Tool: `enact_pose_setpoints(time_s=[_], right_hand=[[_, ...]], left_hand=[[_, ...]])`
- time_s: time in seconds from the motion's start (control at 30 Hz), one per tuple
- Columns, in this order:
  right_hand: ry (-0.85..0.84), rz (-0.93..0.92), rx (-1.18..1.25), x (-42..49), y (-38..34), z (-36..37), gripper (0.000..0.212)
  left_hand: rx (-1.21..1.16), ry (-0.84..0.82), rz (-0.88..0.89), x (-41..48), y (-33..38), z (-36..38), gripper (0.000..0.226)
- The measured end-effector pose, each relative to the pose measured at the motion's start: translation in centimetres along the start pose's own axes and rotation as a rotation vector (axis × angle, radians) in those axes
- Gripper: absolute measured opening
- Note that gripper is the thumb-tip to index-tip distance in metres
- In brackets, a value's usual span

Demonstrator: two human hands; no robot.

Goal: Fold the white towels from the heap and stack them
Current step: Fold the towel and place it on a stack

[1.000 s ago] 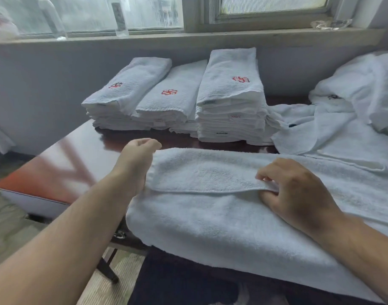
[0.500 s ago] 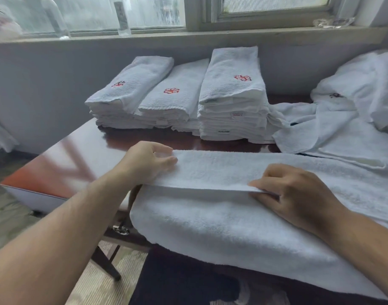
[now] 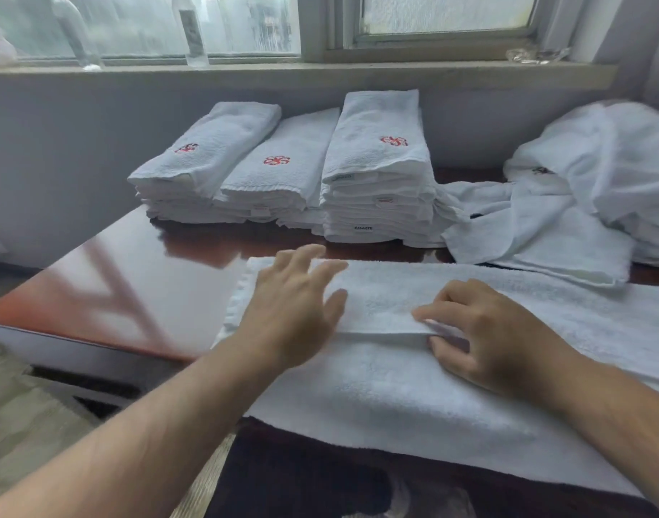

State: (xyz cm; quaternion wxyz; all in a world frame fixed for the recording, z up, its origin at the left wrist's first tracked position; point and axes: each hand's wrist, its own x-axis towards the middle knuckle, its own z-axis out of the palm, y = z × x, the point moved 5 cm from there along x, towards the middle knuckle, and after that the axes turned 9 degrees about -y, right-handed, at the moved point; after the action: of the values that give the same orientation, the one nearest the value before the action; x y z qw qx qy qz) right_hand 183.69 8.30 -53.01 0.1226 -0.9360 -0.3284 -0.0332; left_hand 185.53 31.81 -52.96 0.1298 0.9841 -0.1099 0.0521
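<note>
1. The left hand (image 3: 294,304) pinched the left end of the flap (image 3: 387,289) half a second ago. It has since let go and now lies over that end with its fingers straight and spread. It is blurred, so I cannot tell whether the palm presses the cloth or skims just above it.
2. The right hand (image 3: 484,338) stays where it was, fingers curled and pinching the flap's near edge. Its thumb is hidden.
3. The towel (image 3: 395,394) lies lengthwise along the near side of the table (image 3: 115,289). Its far long side is folded toward the person, its near part drapes over the table edge, and its right end runs out of view.
4. The step in hand looks like smoothing this first lengthwise fold.
   - Keep the right hand's pinch as an anchor.
   - Sweep the flat left palm outward to the left end, so the wrinkles leave at the open side.
   - Check that the flap's edge runs parallel to the towel's long side.
   - Square up the left corners before the next fold, since thick terry shifts easily under a light touch.
5. Three stacks of folded towels (image 3: 376,162), each with a red emblem on top, stand at the back against the wall. The right one is the tallest.
6. The heap (image 3: 600,173) lies at the right, with a loose towel trailing toward the worked one, so more folding seems to remain.
</note>
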Motion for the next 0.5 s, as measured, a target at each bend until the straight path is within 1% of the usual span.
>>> enact_pose_setpoints(time_s=[0.07, 0.1, 0.17, 0.23, 0.3, 0.37, 0.43, 0.47, 0.5], right_hand=[[0.048, 0.026, -0.105, -1.3, 0.6, -0.6, 0.041], [0.073, 0.064, -0.153, -1.9, 1.3, -0.9, 0.045], [0.118, 0.195, -0.205, -3.4, 3.7, -1.8, 0.05], [0.152, 0.357, -0.206, -5.1, 6.5, -2.5, 0.048], [0.171, 0.45, -0.163, -6.6, 8.2, -2.7, 0.048], [0.187, 0.446, -0.107, -7.5, 8.6, -2.6, 0.051], [0.173, 0.434, -0.098, -7.7, 8.2, -2.8, 0.048], [0.132, 0.438, -0.12, -7.6, 8.0, -2.8, 0.047], [0.068, 0.448, -0.147, -7.5, 7.8, -2.8, 0.051]], left_hand=[[-0.048, -0.119, 0.17, 0.0, 3.3, 1.6, 0.059], [-0.035, -0.167, 0.237, 0.1, 4.6, 2.3, 0.065], [0.023, -0.199, 0.335, 0.4, 6.2, 3.2, 0.069], [0.013, -0.16, 0.35, 0.8, 6.4, 3.5, 0.058], [-0.052, -0.091, 0.358, 1.1, 6.1, 3.4, 0.042], [-0.073, -0.026, 0.408, 0.9, 6.1, 3.3, 0.032], [-0.078, 0.015, 0.45, 0.8, 6.2, 3.1, 0.029], [-0.084, 0.021, 0.46, 0.8, 6.1, 3.1, 0.029], [-0.092, 0.02, 0.463, 0.8, 6.1, 3.1, 0.029]])
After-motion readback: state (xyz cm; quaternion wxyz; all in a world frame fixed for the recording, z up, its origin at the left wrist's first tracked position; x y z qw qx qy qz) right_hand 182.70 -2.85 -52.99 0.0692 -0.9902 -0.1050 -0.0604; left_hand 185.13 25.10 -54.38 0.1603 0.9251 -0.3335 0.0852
